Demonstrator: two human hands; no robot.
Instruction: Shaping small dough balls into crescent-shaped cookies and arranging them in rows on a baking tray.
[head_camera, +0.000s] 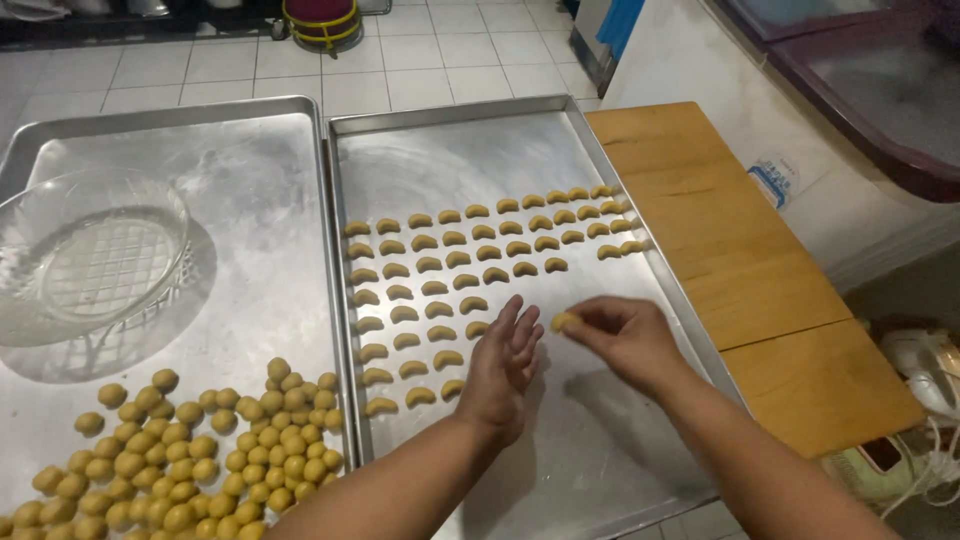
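Right hand (625, 335) pinches a dough crescent (563, 321), left hand (505, 365) open and empty beside it; set it level with the rows (470, 265), evenly spaced.

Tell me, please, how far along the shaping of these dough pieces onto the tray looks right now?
Done: rows of crescent pieces fill about the upper-left half of the right tray. In hand: the right hand pinches one dough piece above that tray, with the left hand open beside it. Left: a large heap of dough balls waits on the left tray, near a glass bowl.
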